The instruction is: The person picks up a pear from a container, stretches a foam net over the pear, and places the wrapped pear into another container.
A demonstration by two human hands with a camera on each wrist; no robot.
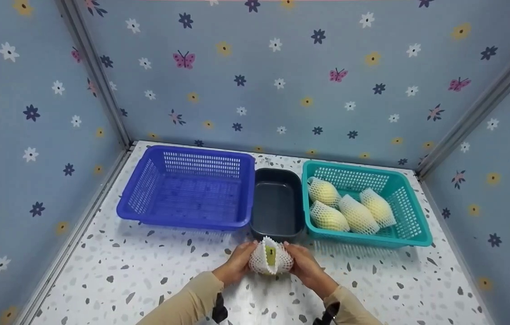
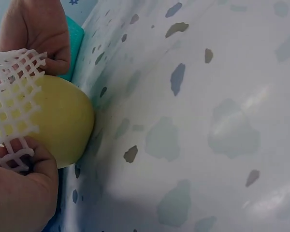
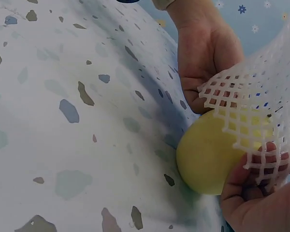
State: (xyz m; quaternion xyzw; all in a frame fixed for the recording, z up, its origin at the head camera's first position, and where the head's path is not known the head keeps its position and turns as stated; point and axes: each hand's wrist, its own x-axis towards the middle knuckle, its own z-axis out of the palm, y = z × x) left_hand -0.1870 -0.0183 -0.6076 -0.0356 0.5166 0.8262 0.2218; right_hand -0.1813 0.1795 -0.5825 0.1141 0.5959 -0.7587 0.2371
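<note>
A yellow fruit point(image 2: 63, 121) sits low over the table in front of me, its upper part inside a white foam net sleeve point(image 1: 258, 261). The sleeve gapes at the top in the head view, where greenish skin shows. My left hand point(image 1: 236, 264) pinches the sleeve's edge on the left side. On the opposite side, my right hand point(image 1: 305, 265) pinches it too, thumb and fingers curled around the mesh in the right wrist view. The fruit's smooth lower part bulges out below the foam net point(image 3: 253, 116). Both wrist views show it close to the speckled tabletop.
Just beyond my hands lies a dark grey tray point(image 1: 277, 203). To its left stands a blue-purple basket point(image 1: 187, 222); to its right, a teal basket point(image 1: 406, 189) holds several pale yellow fruits point(image 1: 357, 214) in foam nets. Flower-patterned panels point(image 1: 259, 99) enclose the table.
</note>
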